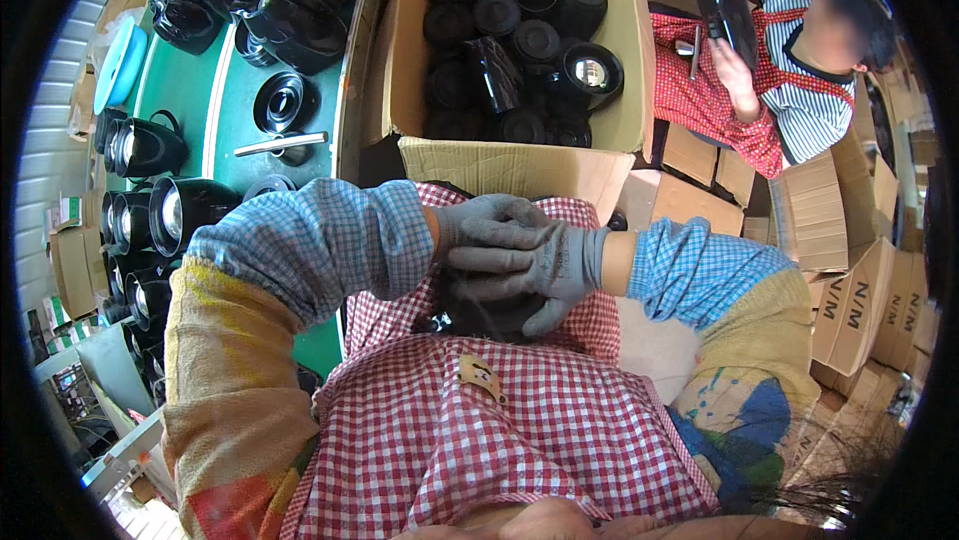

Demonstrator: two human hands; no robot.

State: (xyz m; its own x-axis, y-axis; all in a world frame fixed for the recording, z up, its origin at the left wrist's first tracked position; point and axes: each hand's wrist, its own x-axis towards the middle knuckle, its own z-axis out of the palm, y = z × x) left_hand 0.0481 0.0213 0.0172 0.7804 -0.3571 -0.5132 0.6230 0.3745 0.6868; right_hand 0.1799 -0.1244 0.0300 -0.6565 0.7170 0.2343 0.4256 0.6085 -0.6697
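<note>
A glossy black rounded part (484,310) rests in my lap against the red checked apron, mostly covered by my hands. My right hand (539,265), in a grey glove, lies across its top with the fingers pointing left and the thumb apart on the near side. Behind it, my left hand (484,217), gloved too, bends over the far side of the part, and the two hands overlap. A small bright spot shows at the part's near left edge. Its underside is hidden, so its exact kind cannot be told.
Just ahead stands an open cardboard box (519,155) holding several black cylindrical housings (496,14). To the left, a green-topped bench (228,105) carries black jugs (300,15) and a metal strip (282,144). A co-worker (779,70) at right holds a black cylinder (727,15), near stacked cartons (849,310).
</note>
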